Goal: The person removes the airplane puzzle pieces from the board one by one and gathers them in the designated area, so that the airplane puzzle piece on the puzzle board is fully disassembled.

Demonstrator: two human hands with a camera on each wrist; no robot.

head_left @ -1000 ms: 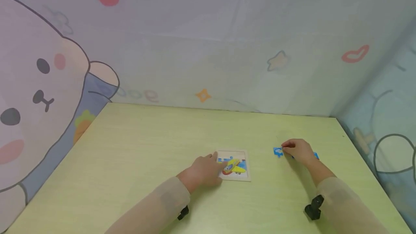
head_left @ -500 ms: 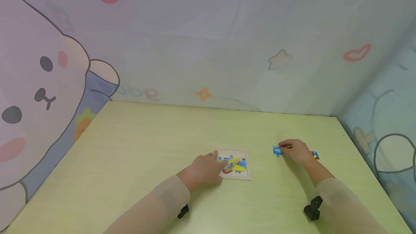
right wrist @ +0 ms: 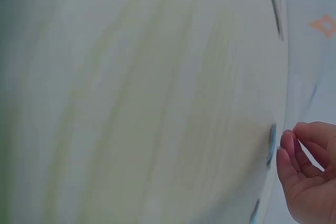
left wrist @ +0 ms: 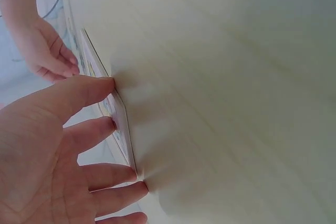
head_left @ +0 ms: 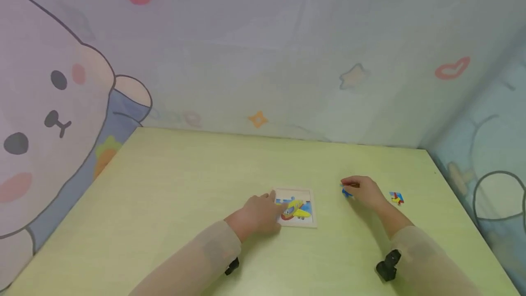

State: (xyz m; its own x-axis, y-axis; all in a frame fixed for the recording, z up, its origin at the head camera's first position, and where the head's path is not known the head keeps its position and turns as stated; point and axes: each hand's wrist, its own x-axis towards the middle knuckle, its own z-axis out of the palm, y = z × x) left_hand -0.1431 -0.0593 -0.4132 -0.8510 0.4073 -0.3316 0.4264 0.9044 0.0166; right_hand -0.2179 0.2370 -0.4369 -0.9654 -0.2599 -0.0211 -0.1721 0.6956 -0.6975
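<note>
In the head view, a small wooden jigsaw puzzle frame (head_left: 314, 216) lies on the table with a yellow airplane picture partly filled in. Its top strip shows bare wood. My left hand (head_left: 261, 214) rests on the frame's left side, fingers spread, the index finger over the picture. In the left wrist view, the fingertips (left wrist: 107, 123) touch the frame's edge (left wrist: 122, 124). My right hand (head_left: 366, 193) pinches a thin puzzle piece (head_left: 354, 185), seen edge-on. Under those fingers a blue puzzle piece (head_left: 347, 193) shows, partly hidden. Right of that hand lies a blue, red and yellow puzzle piece (head_left: 397, 198).
The pale wooden table (head_left: 185, 186) meets a printed cloth backdrop (head_left: 230, 58) at its far edge. Another cloth side (head_left: 493, 150) borders it on the right. Black wrist mounts (head_left: 388, 266) hang under the sleeves near the tabletop.
My right hand has shifted left with the pinched piece, now covering more of the blue piece. The red and yellow piece behind it has come fully into view. The left hand stays put.
</note>
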